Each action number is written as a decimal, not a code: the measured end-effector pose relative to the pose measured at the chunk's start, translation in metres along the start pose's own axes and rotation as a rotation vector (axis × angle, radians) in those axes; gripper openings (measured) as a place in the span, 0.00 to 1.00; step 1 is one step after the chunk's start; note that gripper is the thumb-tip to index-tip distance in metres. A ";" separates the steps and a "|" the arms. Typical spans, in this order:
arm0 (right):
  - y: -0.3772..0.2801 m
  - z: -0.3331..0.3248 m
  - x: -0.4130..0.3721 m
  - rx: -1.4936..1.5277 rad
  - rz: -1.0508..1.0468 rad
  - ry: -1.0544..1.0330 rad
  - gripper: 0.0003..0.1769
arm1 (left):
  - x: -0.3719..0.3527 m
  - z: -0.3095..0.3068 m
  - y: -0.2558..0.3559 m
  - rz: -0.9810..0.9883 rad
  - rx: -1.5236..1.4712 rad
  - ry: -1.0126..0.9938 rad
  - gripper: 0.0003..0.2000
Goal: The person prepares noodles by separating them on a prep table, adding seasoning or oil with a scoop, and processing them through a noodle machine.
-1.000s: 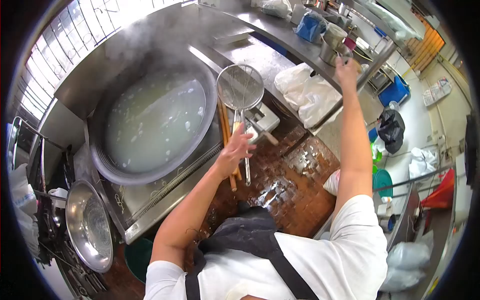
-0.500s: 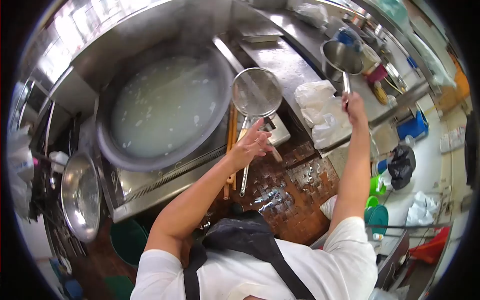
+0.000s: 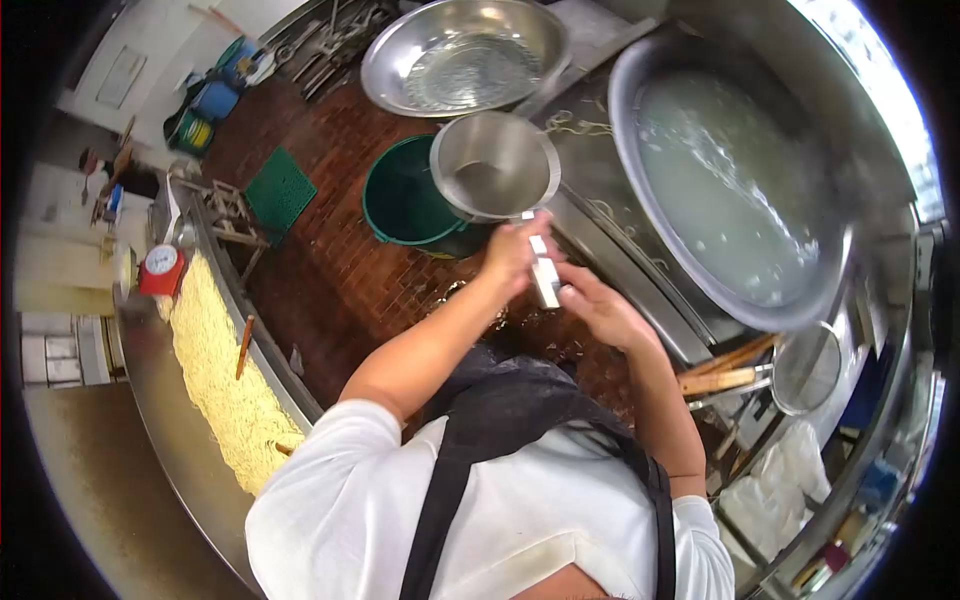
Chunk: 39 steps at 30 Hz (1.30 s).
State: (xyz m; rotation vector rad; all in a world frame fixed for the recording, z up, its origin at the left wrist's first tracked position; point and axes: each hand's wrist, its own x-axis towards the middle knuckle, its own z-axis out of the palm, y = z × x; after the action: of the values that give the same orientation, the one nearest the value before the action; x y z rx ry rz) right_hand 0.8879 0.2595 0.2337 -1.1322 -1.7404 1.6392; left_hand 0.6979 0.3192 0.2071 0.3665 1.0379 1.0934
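A deep steel saucepan (image 3: 495,165) is held out over a green bucket (image 3: 412,190), overlapping its rim in this view. My left hand (image 3: 512,262) is wrapped round the pan's long flat handle (image 3: 544,280). Close by, my right hand (image 3: 605,308) has its fingers stretched toward the end of that handle, fingertips right beside it. A wide basin of cloudy water (image 3: 730,190) stands to the right, with ripples across its surface.
A shiny steel bowl (image 3: 465,60) sits behind the bucket. At right lie a round mesh strainer (image 3: 806,368) and wooden-handled tools (image 3: 720,381). On the left, noodles (image 3: 215,370) cover a steel counter (image 3: 150,400), near a red scale (image 3: 162,272). The brick floor (image 3: 330,240) looks wet in places.
My view has swung left. The saucepan has come from the right-hand counter to the green bucket, and its handle has passed from my right hand into my left, which was empty before.
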 end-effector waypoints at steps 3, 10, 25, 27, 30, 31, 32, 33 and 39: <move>-0.027 0.050 0.074 -0.057 0.144 -0.207 0.37 | 0.041 -0.156 0.037 0.084 0.141 0.297 0.19; 0.060 0.148 0.229 -0.201 0.337 -0.225 0.33 | 0.232 -0.456 0.041 -0.025 1.119 0.652 0.25; 0.115 0.186 0.334 -0.153 0.705 -0.076 0.28 | 0.397 -0.549 -0.014 -0.336 0.959 0.288 0.11; 0.123 0.187 0.344 -0.145 0.692 -0.071 0.27 | 0.403 -0.548 -0.015 -0.543 0.343 0.335 0.08; 0.125 0.187 0.361 -0.152 0.668 -0.071 0.25 | 0.394 -0.542 0.005 -0.396 0.180 0.227 0.08; 0.123 0.187 0.371 -0.156 0.653 -0.065 0.25 | 0.389 -0.537 0.020 -0.362 0.103 0.221 0.08; 0.111 0.187 0.385 -0.164 0.596 -0.045 0.23 | 0.375 -0.533 0.033 -0.366 0.134 0.177 0.08; 0.091 0.185 0.406 -0.176 0.537 -0.022 0.22 | 0.356 -0.526 0.049 -0.347 0.141 0.186 0.08; 0.032 0.179 0.542 -0.495 -0.208 0.339 0.17 | 0.234 -0.464 0.200 -0.069 0.101 0.142 0.13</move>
State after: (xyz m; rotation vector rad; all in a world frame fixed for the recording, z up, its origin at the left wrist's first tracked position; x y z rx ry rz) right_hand 0.4602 0.6031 0.0742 -1.2980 -2.0004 0.8525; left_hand 0.2197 0.5068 -0.0064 0.3348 1.2258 1.0185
